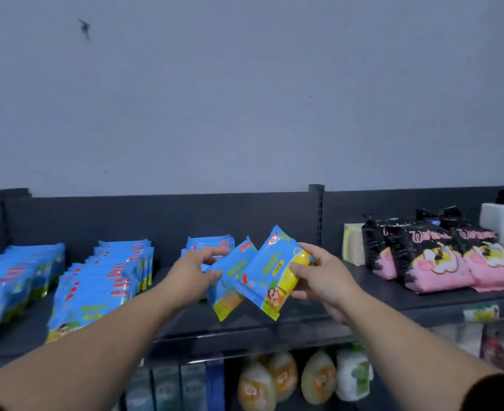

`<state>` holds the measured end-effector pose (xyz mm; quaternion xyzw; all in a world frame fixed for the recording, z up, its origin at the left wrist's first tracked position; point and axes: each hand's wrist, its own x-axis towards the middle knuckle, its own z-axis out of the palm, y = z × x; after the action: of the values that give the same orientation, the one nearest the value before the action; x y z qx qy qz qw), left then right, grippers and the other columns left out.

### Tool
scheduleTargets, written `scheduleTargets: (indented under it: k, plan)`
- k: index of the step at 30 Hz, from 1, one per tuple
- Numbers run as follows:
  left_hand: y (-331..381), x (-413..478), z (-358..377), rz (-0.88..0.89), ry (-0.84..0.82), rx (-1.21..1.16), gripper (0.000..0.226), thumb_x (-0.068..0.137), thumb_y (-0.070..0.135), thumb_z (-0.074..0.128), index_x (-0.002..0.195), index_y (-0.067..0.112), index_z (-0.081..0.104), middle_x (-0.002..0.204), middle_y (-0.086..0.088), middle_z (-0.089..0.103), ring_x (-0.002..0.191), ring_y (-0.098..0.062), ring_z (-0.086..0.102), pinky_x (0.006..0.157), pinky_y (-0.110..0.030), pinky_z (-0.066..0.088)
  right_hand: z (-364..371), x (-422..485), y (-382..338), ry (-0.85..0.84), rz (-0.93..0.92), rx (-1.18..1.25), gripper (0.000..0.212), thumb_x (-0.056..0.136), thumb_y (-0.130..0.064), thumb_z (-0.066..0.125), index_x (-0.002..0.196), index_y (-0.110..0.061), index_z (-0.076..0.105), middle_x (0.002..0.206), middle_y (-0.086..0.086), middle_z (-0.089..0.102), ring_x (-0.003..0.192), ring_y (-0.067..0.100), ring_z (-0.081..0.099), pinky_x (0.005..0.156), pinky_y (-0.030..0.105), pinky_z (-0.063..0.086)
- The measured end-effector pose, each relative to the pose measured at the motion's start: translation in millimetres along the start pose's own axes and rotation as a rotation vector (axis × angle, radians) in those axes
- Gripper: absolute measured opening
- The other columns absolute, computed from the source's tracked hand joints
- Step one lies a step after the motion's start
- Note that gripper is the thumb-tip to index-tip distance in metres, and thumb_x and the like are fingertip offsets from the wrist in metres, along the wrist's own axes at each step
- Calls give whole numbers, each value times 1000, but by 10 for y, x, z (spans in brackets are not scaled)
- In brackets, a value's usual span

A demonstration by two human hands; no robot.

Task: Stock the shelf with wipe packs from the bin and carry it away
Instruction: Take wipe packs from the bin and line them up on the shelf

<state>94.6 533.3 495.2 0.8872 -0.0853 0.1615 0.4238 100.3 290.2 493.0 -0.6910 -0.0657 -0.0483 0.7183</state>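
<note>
My right hand point(318, 277) grips a blue and yellow wipe pack point(270, 271) by its right end, tilted above the dark top shelf point(304, 318). My left hand point(197, 271) holds a second blue wipe pack point(230, 280) just left of it, the two packs overlapping. Behind them a short row of the same packs point(209, 243) stands against the shelf's back panel. Two longer rows of blue packs point(105, 280) fill the shelf's left side. The bin is out of view.
Black and pink packets point(440, 256) and a pale block point(353, 243) sit on the shelf to the right, past a metal upright point(316, 212). A white box point(502, 226) stands at far right. Yellow bags and cartons point(283, 378) line the lower shelf.
</note>
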Motion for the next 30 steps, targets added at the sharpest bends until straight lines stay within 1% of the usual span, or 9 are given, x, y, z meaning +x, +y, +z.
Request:
scheduleTargets:
  k: [4, 9, 12, 16, 18, 20, 22, 26, 30]
  plan:
    - [-362, 203, -216, -51, -72, 91, 34, 90, 17, 61, 112, 44, 60, 109, 7, 53, 81, -12, 56, 68, -24, 46, 424, 208, 115, 56, 26, 27, 36, 89, 0, 59, 113, -26, 57, 101, 7, 70, 81, 23, 73, 63, 37, 58]
    - [-584, 422, -231, -86, -105, 151, 33, 92, 13, 58, 114, 36, 62, 116, 5, 55, 96, -13, 59, 72, -19, 45, 767, 351, 323, 115, 70, -16, 34, 87, -1, 58, 104, -30, 55, 97, 3, 70, 81, 21, 72, 63, 36, 59]
    - [-641, 529, -187, -113, -74, 193, 34, 94, 9, 54, 117, 32, 62, 124, 1, 56, 98, -13, 57, 78, -20, 42, 856, 441, 434, 181, 42, -309, 29, 78, -10, 68, 100, -24, 57, 92, -1, 68, 81, 17, 68, 70, 35, 59]
    - [-661, 596, -86, -140, -17, 223, 35, 97, 12, 42, 124, 29, 57, 131, -3, 53, 81, -12, 56, 60, -18, 41, 911, 509, 463, 143, 89, -658, 33, 71, -28, 76, 82, -20, 46, 91, -3, 63, 77, 14, 56, 61, 27, 43]
    - [-664, 583, -5, -131, -14, 270, 34, 98, 25, 43, 132, 26, 51, 137, -3, 48, 97, -15, 56, 76, -23, 45, 931, 535, 472, 116, 119, -738, 36, 73, -32, 74, 81, -20, 42, 93, -3, 61, 79, 15, 56, 59, 26, 41]
    - [-707, 538, 71, -123, -79, 366, 59, 90, 53, 53, 140, 26, 41, 146, 2, 36, 131, -20, 36, 105, -30, 36, 951, 554, 481, 101, 129, -789, 36, 75, -34, 73, 85, -19, 42, 96, -2, 60, 81, 15, 55, 56, 25, 39]
    - [-711, 455, 104, -127, -193, 474, 89, 74, 65, 65, 146, 29, 28, 151, 4, 21, 141, -24, 14, 113, -36, 26, 975, 569, 484, 77, 142, -826, 38, 75, -37, 73, 89, -17, 43, 98, 0, 60, 82, 16, 54, 54, 24, 37]
    - [-718, 429, 78, -131, -252, 533, 105, 66, 51, 79, 149, 34, 17, 156, 2, 6, 144, -28, 0, 116, -40, 22, 1023, 612, 516, -33, 78, -858, 60, 72, -32, 78, 121, -25, 44, 115, -2, 57, 101, 15, 56, 81, 28, 48]
    - [-720, 498, 25, -141, -299, 598, 106, 68, 46, 80, 149, 38, 12, 159, -1, -3, 145, -30, -10, 118, -42, 17, 1083, 636, 520, -194, -55, -930, 94, 73, -25, 80, 149, -33, 25, 140, -3, 34, 120, 12, 46, 97, 19, 39]
